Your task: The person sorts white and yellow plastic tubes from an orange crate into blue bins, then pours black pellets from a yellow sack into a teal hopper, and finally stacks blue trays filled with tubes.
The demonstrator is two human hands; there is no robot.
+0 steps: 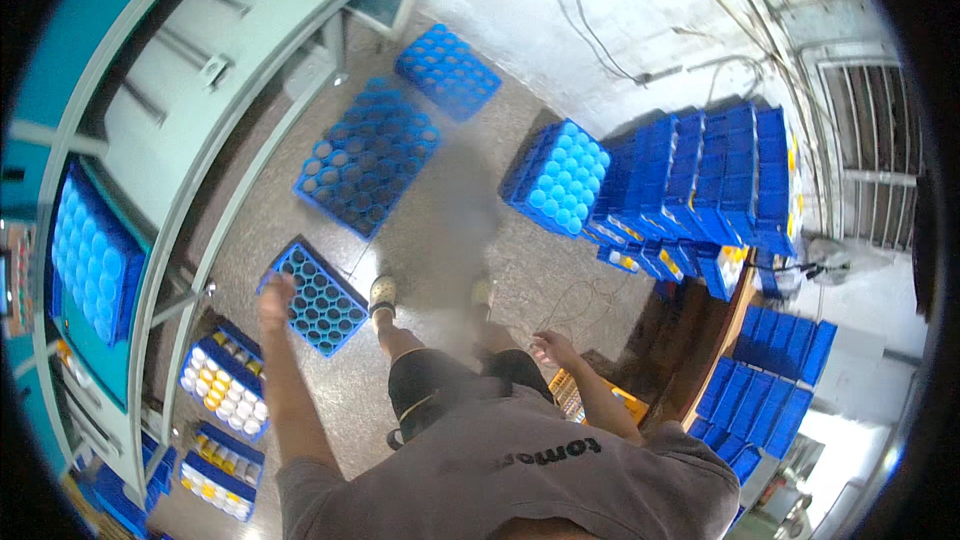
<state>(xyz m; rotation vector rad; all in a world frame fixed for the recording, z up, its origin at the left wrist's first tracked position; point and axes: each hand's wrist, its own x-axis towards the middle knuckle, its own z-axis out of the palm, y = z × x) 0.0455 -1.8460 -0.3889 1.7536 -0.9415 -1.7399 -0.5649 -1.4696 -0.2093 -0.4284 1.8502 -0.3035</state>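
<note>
My left hand point(277, 298) is stretched forward on the left. In the picture it overlaps the near-left edge of a blue crate point(326, 302) with rows of dark round holes. The fingers are blurred, and I cannot tell whether they touch or grip that crate. Lower and to the right, my right hand point(553, 348) hangs beside my thigh, fingers loosely bent and apart, with nothing visible in it. Below that hand is a yellow-orange crate point(625, 404), partly hidden by my forearm.
Blue crates with round cells point(368, 160) stand ahead on the floor, and another stack point(568, 178) stands to the right. Tall stacks of blue bins point(690, 175) line the wall. A pale metal workbench point(200, 70) runs along the left, above crates of white and yellow pieces point(225, 385).
</note>
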